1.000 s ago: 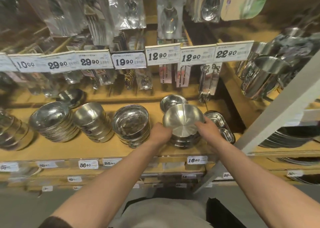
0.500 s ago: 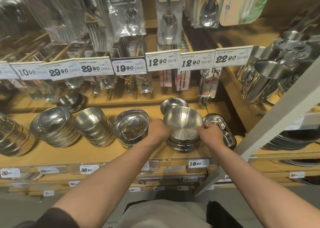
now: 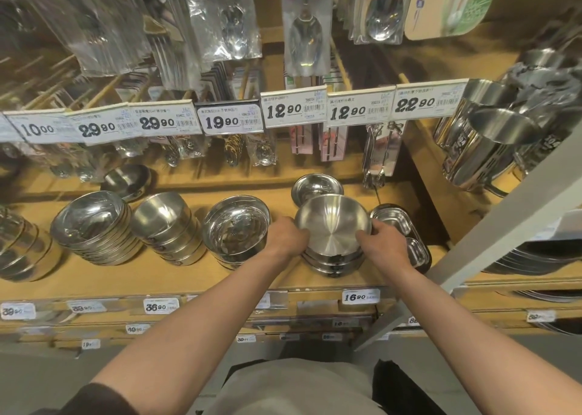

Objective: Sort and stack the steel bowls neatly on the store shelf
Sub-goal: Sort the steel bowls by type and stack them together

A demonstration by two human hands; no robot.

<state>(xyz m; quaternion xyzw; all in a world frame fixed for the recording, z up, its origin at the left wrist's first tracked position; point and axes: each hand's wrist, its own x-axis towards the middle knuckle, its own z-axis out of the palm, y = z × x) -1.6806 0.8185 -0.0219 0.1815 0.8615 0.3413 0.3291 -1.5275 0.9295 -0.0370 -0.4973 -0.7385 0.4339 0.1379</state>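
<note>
Hands unmoved: left hand (image 3: 288,236), right hand (image 3: 382,241) fingers gripping brushed steel bowl (image 3: 332,224) atop stack (image 3: 330,262).

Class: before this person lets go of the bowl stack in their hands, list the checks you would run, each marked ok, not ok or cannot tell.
1. Left hand holds the stack's left side: ok.
2. Right hand holds the top bowl at its right rim: ok.
3. Top bowl nested level in the bowl stack: not ok, it tilts toward the camera.
4. Stack base flat on the shelf: cannot tell.
5. Clear of the divided tray beside it: cannot tell, the right hand hides the gap.
</note>
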